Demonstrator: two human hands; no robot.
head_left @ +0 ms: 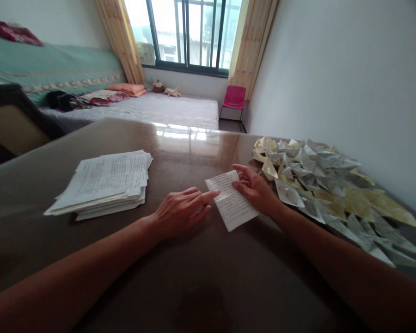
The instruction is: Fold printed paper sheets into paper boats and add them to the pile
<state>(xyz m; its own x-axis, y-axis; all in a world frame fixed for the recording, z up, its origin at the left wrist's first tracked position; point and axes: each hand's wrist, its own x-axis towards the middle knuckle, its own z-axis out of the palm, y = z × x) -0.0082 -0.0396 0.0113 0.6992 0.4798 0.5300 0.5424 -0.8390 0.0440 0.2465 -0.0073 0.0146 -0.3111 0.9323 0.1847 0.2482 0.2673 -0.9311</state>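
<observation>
A sheet of paper [230,206] covered in lines of writing, seemingly folded smaller, is tilted just above the brown table in front of me. My right hand [253,187] pinches its upper right edge, thumb on the near face and fingers behind. From the other side, my left hand [187,208] reaches in with fingers stretched out, the index fingertip at the paper's left edge. A pile of folded paper boats [305,162], white and yellowish, spreads to the right of my right hand. Left of my left hand lies a stack of written sheets [104,180].
The glossy brown table [180,277] reaches toward a bed [173,108] by the window. A pink chair [234,97] stands at the back near the right wall [333,69]. A dark-framed wooden piece [17,120] is at the left.
</observation>
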